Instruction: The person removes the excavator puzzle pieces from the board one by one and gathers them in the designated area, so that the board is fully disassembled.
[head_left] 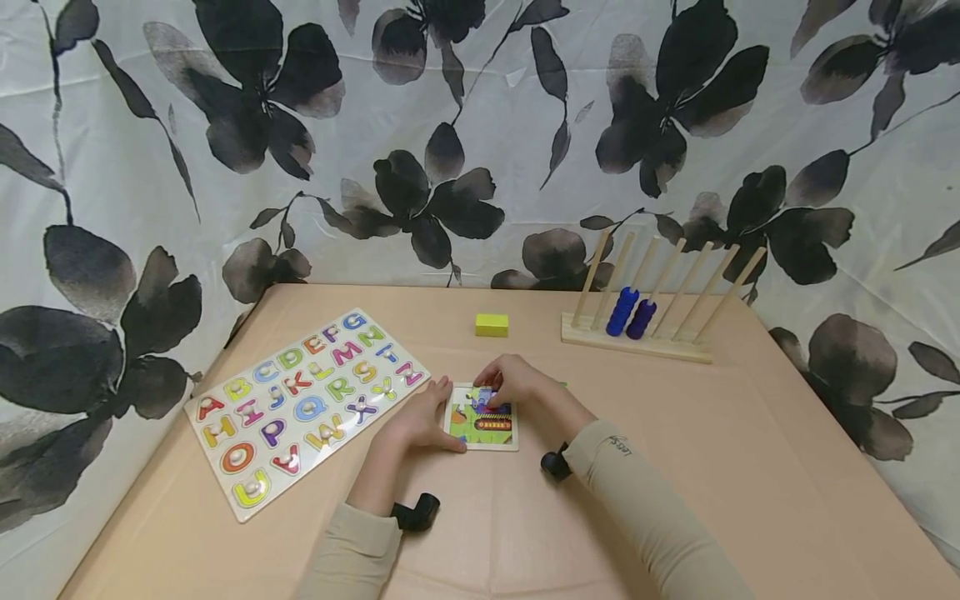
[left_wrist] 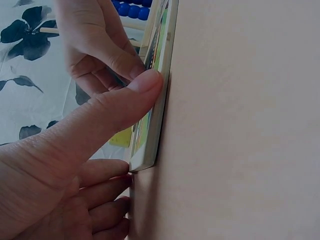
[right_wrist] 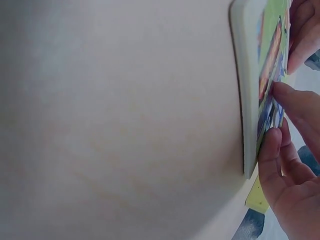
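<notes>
A small square picture puzzle (head_left: 491,449) with a pale wooden rim lies flat on the table, showing a vehicle on a green ground. My left hand (head_left: 415,422) holds its left side. The left thumb (left_wrist: 146,82) presses on the rim while the other fingers rest along the edge. Over the upper part of the picture, my right hand (head_left: 519,385) pinches a puzzle piece (right_wrist: 276,116) between thumb and fingertips. The fingers cover much of that piece, and whether it sits fully in the board I cannot tell.
A tilted alphabet board (head_left: 300,408) with knobbed letters lies left of the puzzle. Behind stands a yellow block (head_left: 491,325). A wooden peg rack (head_left: 637,337) with blue beads is at back right. Something green (head_left: 563,384) shows partly behind the right wrist. A flowered cloth (head_left: 420,125) hangs behind.
</notes>
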